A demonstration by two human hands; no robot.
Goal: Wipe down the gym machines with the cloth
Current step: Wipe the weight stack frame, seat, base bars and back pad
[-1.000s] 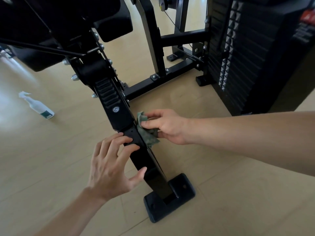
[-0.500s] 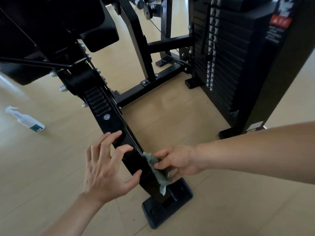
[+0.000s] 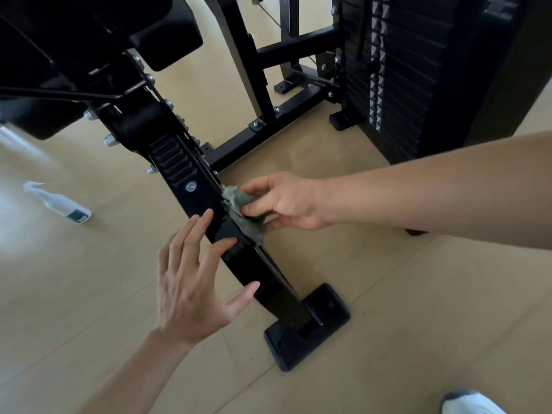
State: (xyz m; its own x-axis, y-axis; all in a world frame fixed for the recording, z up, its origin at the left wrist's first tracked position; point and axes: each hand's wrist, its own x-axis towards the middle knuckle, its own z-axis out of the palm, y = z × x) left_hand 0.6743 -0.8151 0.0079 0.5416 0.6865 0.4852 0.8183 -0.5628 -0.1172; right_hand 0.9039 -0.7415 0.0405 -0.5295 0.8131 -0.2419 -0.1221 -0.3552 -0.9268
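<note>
A black sloping leg point(image 3: 209, 201) of a gym machine runs from the padded seat at upper left down to a rubber foot point(image 3: 307, 327) on the floor. My right hand point(image 3: 286, 201) pinches a crumpled grey-green cloth point(image 3: 242, 210) and holds it against the right edge of the leg, just below a silver bolt. My left hand point(image 3: 194, 279) rests on the leg's left face with its fingers spread and straight, thumb touching lower down.
A white spray bottle point(image 3: 59, 203) lies on the wooden floor at the left. The black weight stack point(image 3: 397, 70) stands at the right rear, joined by a low frame bar point(image 3: 268, 130). A white shoe tip point(image 3: 472, 403) shows at the bottom right.
My right hand has slid the cloth back up the leg's right edge, from near the foot to just below the bolt. My left hand stays on the leg.
</note>
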